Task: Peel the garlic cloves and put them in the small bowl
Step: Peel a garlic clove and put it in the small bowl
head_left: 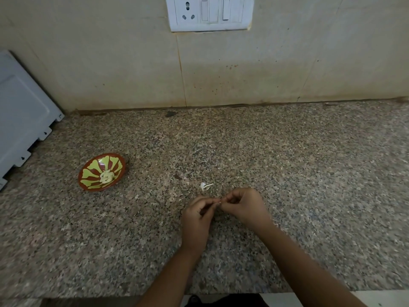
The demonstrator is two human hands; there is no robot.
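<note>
A small red bowl (pixel 88 180) with a yellow-green flower pattern sits on the granite counter at the left. Several peeled garlic cloves (pixel 106 176) lie in it. My left hand (pixel 197 216) and my right hand (pixel 242 207) meet fingertip to fingertip over the middle of the counter. Between them they pinch a small garlic clove (pixel 219 202), of which only a pale sliver shows. A scrap of white garlic peel (pixel 204 186) lies on the counter just beyond my hands.
A grey appliance panel (pixel 22 116) leans at the far left edge. The tiled wall with a white socket plate (pixel 210 13) closes the back. The counter's front edge (pixel 221 293) runs just below my forearms.
</note>
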